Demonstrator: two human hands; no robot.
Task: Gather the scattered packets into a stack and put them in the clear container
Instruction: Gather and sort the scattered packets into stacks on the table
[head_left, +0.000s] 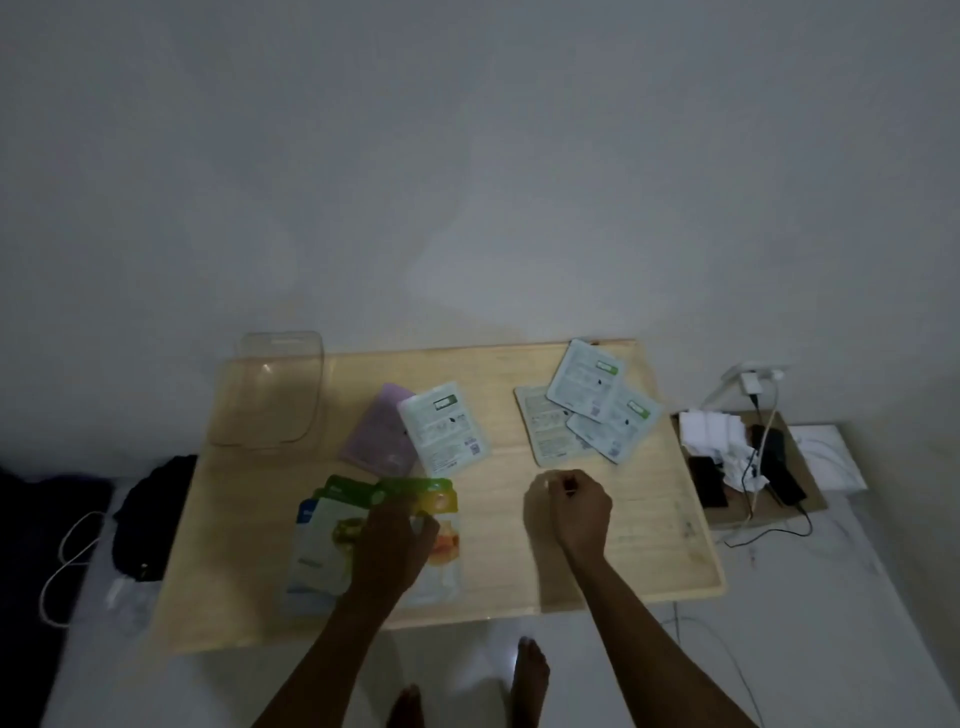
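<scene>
Left grip (392, 540) on packets (332, 545); container (270, 389) holds nothing.

A pale yellow wooden tabletop (498, 561) carries a lilac flat packet (376, 434), white packets with green labels (587, 382), and green, yellow and blue-cornered packets (332, 519); the clear plastic container (275, 389) is colourless.

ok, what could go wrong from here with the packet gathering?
1. The left hand presses a loosely fanned pile of packets near the table's front edge; squaring them up could push some off.
2. The three packets at the far right overlap unevenly, so a one-handed grab by the right hand may miss one.
3. The clear container overhangs the far left corner; dropping a stack in might tip it.
</scene>
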